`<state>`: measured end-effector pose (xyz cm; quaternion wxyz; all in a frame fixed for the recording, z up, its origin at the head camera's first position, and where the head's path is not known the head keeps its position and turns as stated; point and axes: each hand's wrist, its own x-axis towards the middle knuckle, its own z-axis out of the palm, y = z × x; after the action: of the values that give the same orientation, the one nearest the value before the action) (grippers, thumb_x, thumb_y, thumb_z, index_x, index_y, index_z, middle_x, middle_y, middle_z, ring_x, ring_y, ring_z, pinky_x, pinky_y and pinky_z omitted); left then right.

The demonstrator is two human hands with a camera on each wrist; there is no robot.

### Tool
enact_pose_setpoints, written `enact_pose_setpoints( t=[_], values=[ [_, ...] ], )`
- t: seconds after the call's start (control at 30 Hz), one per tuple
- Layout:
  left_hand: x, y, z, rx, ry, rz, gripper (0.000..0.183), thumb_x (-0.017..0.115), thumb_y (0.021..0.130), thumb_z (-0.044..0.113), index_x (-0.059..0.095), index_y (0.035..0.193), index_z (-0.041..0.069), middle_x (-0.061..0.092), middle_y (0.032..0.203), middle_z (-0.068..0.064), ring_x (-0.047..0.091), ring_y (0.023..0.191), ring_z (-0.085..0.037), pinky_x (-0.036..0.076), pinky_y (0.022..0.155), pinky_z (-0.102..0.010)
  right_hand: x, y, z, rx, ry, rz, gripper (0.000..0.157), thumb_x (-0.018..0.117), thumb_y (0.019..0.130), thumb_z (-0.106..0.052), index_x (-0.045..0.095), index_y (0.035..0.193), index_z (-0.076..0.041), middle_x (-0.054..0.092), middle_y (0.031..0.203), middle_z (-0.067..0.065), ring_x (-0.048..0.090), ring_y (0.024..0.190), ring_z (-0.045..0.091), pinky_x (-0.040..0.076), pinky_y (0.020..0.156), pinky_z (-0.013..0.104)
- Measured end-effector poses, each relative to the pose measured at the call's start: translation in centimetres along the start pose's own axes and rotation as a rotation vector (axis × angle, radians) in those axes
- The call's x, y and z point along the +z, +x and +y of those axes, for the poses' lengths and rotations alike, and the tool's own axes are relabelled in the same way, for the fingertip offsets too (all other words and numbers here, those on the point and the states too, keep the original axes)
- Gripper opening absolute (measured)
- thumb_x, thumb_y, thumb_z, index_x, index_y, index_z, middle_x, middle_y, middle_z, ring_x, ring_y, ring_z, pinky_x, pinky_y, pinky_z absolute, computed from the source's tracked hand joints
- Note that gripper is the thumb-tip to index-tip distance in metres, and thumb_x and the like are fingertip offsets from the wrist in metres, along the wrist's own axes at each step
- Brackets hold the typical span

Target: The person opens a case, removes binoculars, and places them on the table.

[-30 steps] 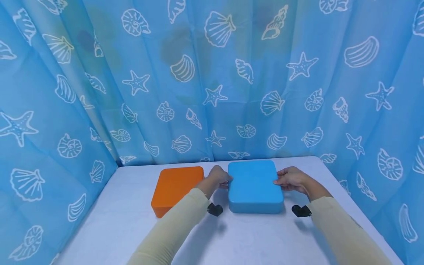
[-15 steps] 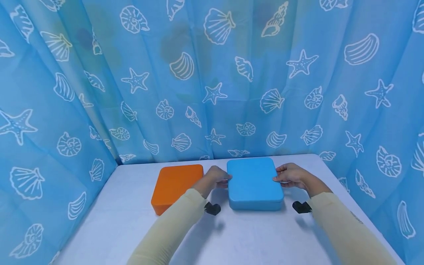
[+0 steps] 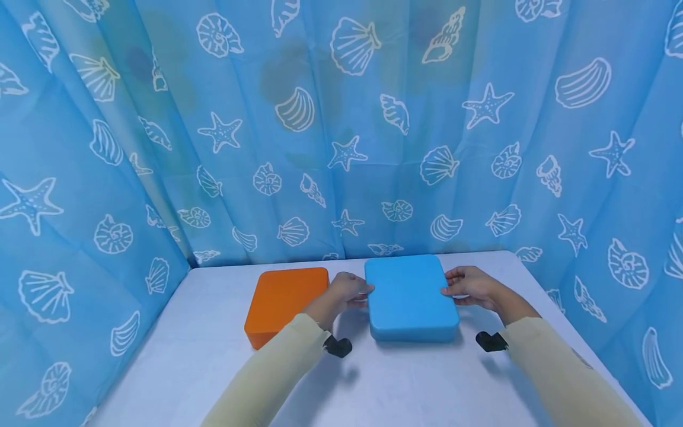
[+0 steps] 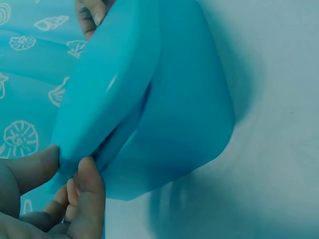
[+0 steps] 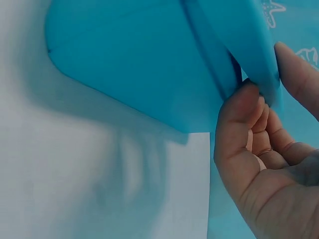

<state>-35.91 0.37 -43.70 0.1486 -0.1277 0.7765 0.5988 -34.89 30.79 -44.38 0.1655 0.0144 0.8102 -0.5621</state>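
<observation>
An orange box (image 3: pixel 285 299) with rounded corners sits on the left part of a white counter (image 3: pixel 427 379), its smooth top facing up. Behind the counter's far edge hangs a light blue curtain (image 3: pixel 373 184) in soft vertical folds, which also runs down both sides. It is printed in white outline with starfish (image 3: pixel 219 131), scallop shells (image 3: pixel 354 46) and spiral shells (image 3: pixel 219 35); dim brownish and greenish patches (image 3: pixel 288 71) tint its upper part.
</observation>
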Motion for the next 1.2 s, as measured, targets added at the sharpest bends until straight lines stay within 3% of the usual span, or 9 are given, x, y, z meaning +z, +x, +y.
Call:
enact_pose_setpoints(
  t=[0.17,0.37,0.53,1.0,1.2],
  values=[
    [-0.3,-0.6,-0.5,0.025,-0.026,-0.026,0.027,0.076,0.086,0.012,0.060,0.105,0.001,0.064,0.094,-0.012,0.065,0.085,-0.024,0.058,0.069,-0.033,0.2,-0.5,0.0,-0.015,0.008,-0.003,0.070,0.078,0.085,-0.015,0.037,0.136,0.010,0.051,0.119,0.022,0.056,0.101,0.032,0.053,0.087,0.048],
    [-0.7,-1.2,-0.8,0.014,-0.036,-0.042,0.030,0.076,0.085,0.016,0.061,0.107,0.002,0.064,0.096,-0.011,0.065,0.089,-0.025,0.058,0.075,-0.036,0.5,-1.4,0.3,-0.006,0.008,0.003,0.077,0.079,0.083,-0.020,0.034,0.139,0.010,0.050,0.124,0.022,0.057,0.103,0.032,0.052,0.088,0.049],
    [-1.1,-1.8,-1.4,0.016,-0.045,-0.075,0.033,0.078,0.084,0.018,0.061,0.108,0.002,0.063,0.098,-0.012,0.064,0.089,-0.025,0.058,0.069,-0.032,1.0,-2.5,0.6,-0.008,0.016,0.000,0.081,0.081,0.082,-0.024,0.035,0.139,0.010,0.050,0.125,0.022,0.058,0.103,0.031,0.052,0.089,0.049],
    [-1.1,-4.1,-3.5,0.100,-0.065,-0.161,0.034,0.078,0.084,0.022,0.061,0.109,0.004,0.065,0.098,-0.009,0.065,0.087,-0.022,0.058,0.072,-0.035,2.1,-6.0,1.6,-0.025,-0.033,0.040,0.075,0.081,0.081,-0.024,0.040,0.134,0.009,0.052,0.121,0.020,0.059,0.097,0.029,0.055,0.083,0.046],
    [-1.0,-5.4,-4.4,0.107,-0.053,-0.153,0.034,0.079,0.083,0.023,0.061,0.107,0.005,0.064,0.096,-0.009,0.065,0.084,-0.022,0.058,0.071,-0.035,2.5,-7.2,2.4,-0.030,-0.015,0.033,0.071,0.080,0.082,-0.022,0.040,0.133,0.009,0.053,0.116,0.018,0.059,0.095,0.028,0.055,0.082,0.046]
  ],
)
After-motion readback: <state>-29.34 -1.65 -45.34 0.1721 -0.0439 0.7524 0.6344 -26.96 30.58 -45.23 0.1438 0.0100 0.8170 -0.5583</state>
